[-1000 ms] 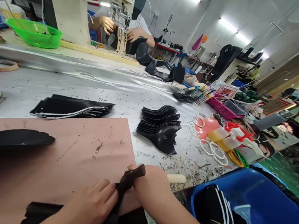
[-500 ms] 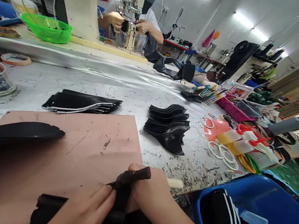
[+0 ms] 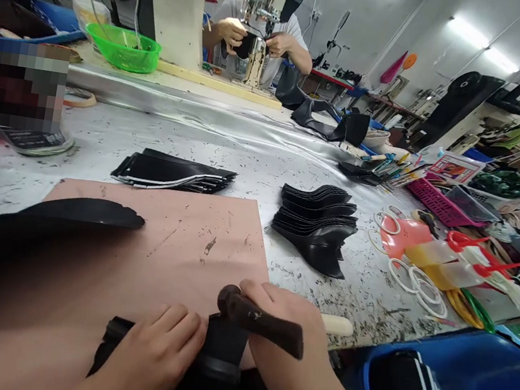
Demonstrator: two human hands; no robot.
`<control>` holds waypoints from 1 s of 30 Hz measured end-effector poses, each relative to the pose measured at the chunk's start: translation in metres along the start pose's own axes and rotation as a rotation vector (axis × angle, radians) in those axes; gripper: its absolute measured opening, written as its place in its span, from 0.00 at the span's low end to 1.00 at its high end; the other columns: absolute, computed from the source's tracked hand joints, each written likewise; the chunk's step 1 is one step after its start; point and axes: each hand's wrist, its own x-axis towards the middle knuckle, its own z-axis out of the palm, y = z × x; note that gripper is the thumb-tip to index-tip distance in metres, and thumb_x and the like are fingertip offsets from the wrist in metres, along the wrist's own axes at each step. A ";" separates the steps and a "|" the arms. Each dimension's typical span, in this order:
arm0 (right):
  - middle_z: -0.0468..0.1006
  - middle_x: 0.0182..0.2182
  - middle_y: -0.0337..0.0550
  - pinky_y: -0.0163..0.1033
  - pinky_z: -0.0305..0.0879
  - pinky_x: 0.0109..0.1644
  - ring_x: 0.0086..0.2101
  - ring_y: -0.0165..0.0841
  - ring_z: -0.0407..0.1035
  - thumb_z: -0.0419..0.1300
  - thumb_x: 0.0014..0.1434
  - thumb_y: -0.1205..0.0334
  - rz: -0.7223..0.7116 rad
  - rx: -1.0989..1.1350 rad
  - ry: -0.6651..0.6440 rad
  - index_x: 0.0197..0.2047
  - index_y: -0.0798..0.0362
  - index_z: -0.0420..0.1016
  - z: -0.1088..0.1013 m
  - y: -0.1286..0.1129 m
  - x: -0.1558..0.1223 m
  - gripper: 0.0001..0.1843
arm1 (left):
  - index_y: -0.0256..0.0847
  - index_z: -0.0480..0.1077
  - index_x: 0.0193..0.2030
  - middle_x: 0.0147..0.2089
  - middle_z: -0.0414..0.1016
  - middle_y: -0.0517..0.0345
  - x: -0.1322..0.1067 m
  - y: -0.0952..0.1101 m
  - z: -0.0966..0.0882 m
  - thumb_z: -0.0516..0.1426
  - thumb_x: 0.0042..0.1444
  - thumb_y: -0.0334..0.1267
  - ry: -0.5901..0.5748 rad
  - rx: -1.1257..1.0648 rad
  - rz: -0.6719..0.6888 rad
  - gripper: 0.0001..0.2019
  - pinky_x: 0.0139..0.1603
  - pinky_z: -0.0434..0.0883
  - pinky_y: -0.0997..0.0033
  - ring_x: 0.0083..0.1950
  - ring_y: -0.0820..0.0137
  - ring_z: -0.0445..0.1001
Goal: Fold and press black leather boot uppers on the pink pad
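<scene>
— Black leather piece [image 3: 215, 361], where does it sit right now?

— At the near edge of the pink cutting mat [image 3: 160, 239], low in the view, pinned between both hands. Starting from the left: a large dark curved panel [image 3: 65, 218] lies over the mat's left side, and behind it a fanned stack of flat black strips [image 3: 175, 172] rests on the speckled worktop [image 3: 256, 155].

— And the hands?

— The left hand [image 3: 152, 355] is pressed down on the leather piece, fingers curled over its edge, grasping it. The right hand [image 3: 282, 335] is clenched around a dark wooden-handled tool [image 3: 260, 322] (its working end is hidden behind the fingers, so I cannot tell what kind it is), held just beside the left fingertips.

— What could go wrong?

— As I judge it, the tool and the left fingers are nearly touching; a slip off the leather could catch them. The piece also overhangs the mat's near edge, so it could shift under pressure.

— Further right?

— A pile of shaped black cut parts [image 3: 316, 226], then white rings [image 3: 417, 287] and squeeze bottles [image 3: 450, 262], and a blue bin [image 3: 495, 386] beside the worktop. Another person works at a sewing machine [image 3: 261, 19] across the worktop.
</scene>
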 end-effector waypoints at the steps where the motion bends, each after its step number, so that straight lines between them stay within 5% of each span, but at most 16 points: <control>1: 0.76 0.24 0.36 0.37 0.44 0.26 0.24 0.31 0.69 0.57 0.56 0.70 -0.027 -0.005 -0.006 0.30 0.49 0.70 0.001 -0.002 0.001 0.07 | 0.35 0.71 0.36 0.30 0.71 0.57 0.001 0.001 -0.001 0.48 0.49 0.19 -0.006 0.016 0.005 0.14 0.31 0.62 0.68 0.30 0.67 0.65; 15: 0.77 0.26 0.40 0.38 0.47 0.25 0.27 0.34 0.71 0.57 0.55 0.70 -0.163 -0.118 -0.073 0.33 0.51 0.70 0.002 -0.008 0.007 0.05 | 0.37 0.69 0.34 0.29 0.70 0.59 0.001 0.002 -0.001 0.50 0.43 0.20 -0.042 0.012 -0.001 0.13 0.28 0.64 0.69 0.28 0.68 0.65; 30: 0.78 0.25 0.38 0.37 0.44 0.25 0.26 0.33 0.71 0.56 0.56 0.71 -0.055 -0.072 -0.096 0.31 0.49 0.73 0.008 -0.008 0.012 0.08 | 0.34 0.70 0.35 0.29 0.71 0.55 -0.002 0.002 -0.001 0.47 0.50 0.18 0.037 0.017 0.011 0.14 0.29 0.66 0.69 0.28 0.68 0.67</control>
